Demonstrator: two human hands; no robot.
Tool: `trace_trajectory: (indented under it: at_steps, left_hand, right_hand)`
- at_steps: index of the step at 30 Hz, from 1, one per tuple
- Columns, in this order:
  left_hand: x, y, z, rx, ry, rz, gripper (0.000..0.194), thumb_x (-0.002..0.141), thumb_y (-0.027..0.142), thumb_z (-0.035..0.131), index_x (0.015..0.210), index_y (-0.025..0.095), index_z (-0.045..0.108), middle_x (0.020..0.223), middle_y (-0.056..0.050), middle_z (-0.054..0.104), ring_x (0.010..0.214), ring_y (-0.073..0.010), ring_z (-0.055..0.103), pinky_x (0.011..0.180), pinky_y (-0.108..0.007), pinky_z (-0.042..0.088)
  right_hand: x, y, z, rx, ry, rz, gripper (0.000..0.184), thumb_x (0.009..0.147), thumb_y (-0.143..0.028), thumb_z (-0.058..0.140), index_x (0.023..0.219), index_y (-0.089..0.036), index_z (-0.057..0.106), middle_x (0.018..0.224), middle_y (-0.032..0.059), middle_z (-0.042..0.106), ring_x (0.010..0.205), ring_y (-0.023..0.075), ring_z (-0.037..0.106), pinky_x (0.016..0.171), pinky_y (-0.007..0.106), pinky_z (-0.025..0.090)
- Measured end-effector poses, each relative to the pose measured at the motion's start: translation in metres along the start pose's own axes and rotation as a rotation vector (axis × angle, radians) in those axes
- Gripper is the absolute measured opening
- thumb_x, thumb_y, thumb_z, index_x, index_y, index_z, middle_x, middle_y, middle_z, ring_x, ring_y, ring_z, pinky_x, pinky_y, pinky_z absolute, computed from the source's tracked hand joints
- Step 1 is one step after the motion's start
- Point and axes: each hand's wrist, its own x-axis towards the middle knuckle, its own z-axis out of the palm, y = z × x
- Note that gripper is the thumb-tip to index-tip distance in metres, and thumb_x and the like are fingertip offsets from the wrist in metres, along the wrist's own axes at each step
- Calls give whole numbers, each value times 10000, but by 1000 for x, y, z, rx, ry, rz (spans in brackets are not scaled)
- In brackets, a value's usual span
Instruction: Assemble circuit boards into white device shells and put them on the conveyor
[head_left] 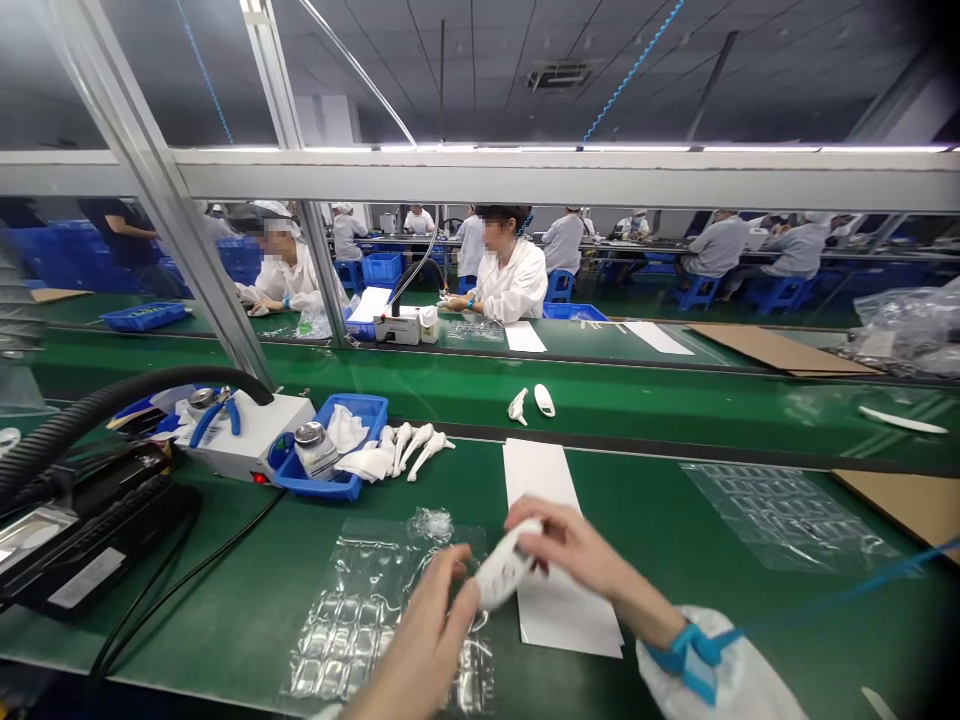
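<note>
Both my hands hold one white plastic part (501, 572) low in the middle of the view, above the green bench. My right hand (574, 548) grips its upper end with curled fingers; a blue strap is on that wrist. My left hand (433, 612) pinches its lower end. Under them lie a clear plastic blister sheet (352, 610) and a long white paper strip (551, 545). Several more white parts (416, 445) lie beside a blue tray (345, 440).
A white machine box (251, 435) with blue pliers and a black hose (97, 405) stand at the left. Two white parts (531, 402) lie on the green conveyor belt. Cardboard (911, 505) and another blister sheet (787, 515) lie at the right. Other people in white coats work at the benches behind.
</note>
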Motion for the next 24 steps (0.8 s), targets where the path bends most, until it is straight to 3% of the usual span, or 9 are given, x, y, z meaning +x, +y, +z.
trace_trajectory:
  at_steps: [2, 3, 4, 7, 10, 14, 18, 21, 24]
  left_hand:
    - [21, 4, -21, 212, 18, 82, 438, 923, 519, 348, 1284, 283, 425, 1321, -74, 501, 1218, -221, 473, 1012, -371, 410]
    - [35, 7, -30, 359, 16, 159, 382, 942, 469, 328, 1238, 266, 459, 1275, -76, 529, 1174, -209, 506, 970, -350, 442]
    - [50, 9, -38, 528, 12, 254, 333, 956, 416, 311, 1165, 239, 501, 1206, -77, 563, 1108, -198, 545, 934, -335, 463]
    - [106, 17, -52, 694, -6, 364, 214, 933, 310, 421, 1032, 187, 564, 1096, -75, 599, 1034, -200, 569, 917, -346, 469]
    - [169, 25, -50, 853, -20, 448, 168, 912, 244, 483, 982, 139, 594, 1027, -80, 620, 1003, -216, 578, 912, -395, 475]
    - [254, 37, -35, 1052, -50, 537, 177, 894, 254, 552, 1024, 144, 599, 1058, -65, 620, 999, -222, 591, 863, -444, 509]
    - [325, 50, -19, 1165, -169, 683, 338, 868, 247, 597, 1195, 180, 541, 1303, -94, 519, 1176, -276, 509, 961, -517, 460]
    - [361, 53, -11, 1190, -267, 720, 320, 864, 249, 604, 1175, 185, 564, 1372, -89, 476, 1256, -291, 445, 1033, -559, 386]
    - [378, 47, -13, 1168, -307, 633, 268, 866, 280, 604, 1109, 166, 597, 1278, -87, 554, 1209, -273, 493, 1023, -546, 398]
  right_hand:
    - [21, 11, -49, -75, 294, 42, 349, 750, -458, 688, 928, -160, 647, 792, 42, 636, 547, 142, 623, 445, 234, 483]
    - [32, 17, -76, -128, 502, 50, 382, 725, -474, 696, 929, -155, 645, 778, 49, 653, 556, 163, 642, 448, 247, 500]
    - [43, 23, -102, -155, 618, 46, 398, 729, -478, 679, 950, -150, 629, 818, 65, 662, 607, 183, 666, 470, 257, 523]
    - [72, 40, -166, -246, 834, 69, 428, 787, -419, 602, 1103, -132, 565, 978, 107, 649, 757, 208, 694, 604, 294, 580]
    - [98, 55, -197, -402, 917, 145, 411, 813, -311, 570, 1168, -108, 545, 1144, 157, 602, 864, 228, 682, 735, 349, 578]
    - [145, 70, -191, -639, 832, 268, 235, 857, -262, 577, 1032, -114, 629, 1020, 122, 666, 933, 223, 652, 864, 388, 520]
    - [194, 79, -163, -852, 722, 403, 292, 893, -384, 586, 1045, -137, 622, 1034, 66, 661, 969, 209, 628, 886, 444, 492]
    - [215, 81, -146, -979, 680, 498, 306, 901, -377, 582, 1101, -146, 603, 1125, 74, 630, 1019, 222, 608, 896, 460, 486]
    - [217, 79, -138, -1068, 632, 548, 288, 913, -335, 573, 1136, -153, 589, 1158, 76, 614, 1013, 215, 609, 874, 439, 505]
